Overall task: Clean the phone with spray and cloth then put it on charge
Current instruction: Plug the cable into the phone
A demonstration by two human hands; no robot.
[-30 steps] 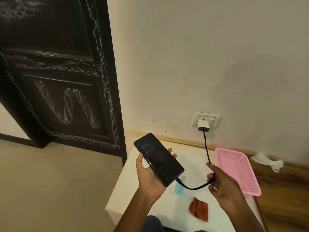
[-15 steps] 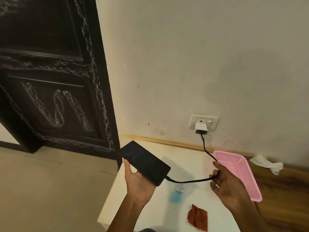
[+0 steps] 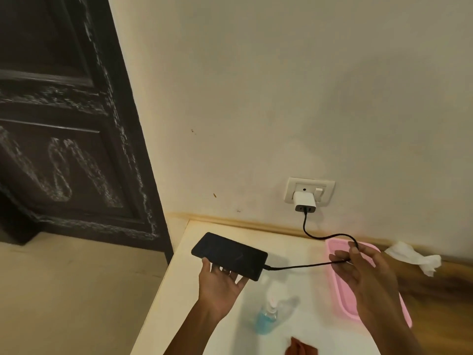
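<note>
Smartphone (image 3: pixel 229 255): cabled, above table (image 3: pixel 184 290) edge, resting on left hand (image 3: pixel 221 283), grip loosely cupped. Right hand (image 3: pixel 363 270): grip pinching charging cable (image 3: pixel 307 265). Risk: cable tug tipping phone floorward.

basket (image 3: pixel 332 245): pink, on the desk (image 3: pixel 179 290)
tissue (image 3: pixel 412 257): crumpled, by the wall
door (image 3: pixel 64 124): dark, carved

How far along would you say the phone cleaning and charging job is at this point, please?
Nearly finished. The spray bottle and cloth lie set aside on the table. The cable runs from the charger in the wall socket into the phone. The left hand holds the phone while the right hand guides the cable. Left: setting the phone down.
</note>
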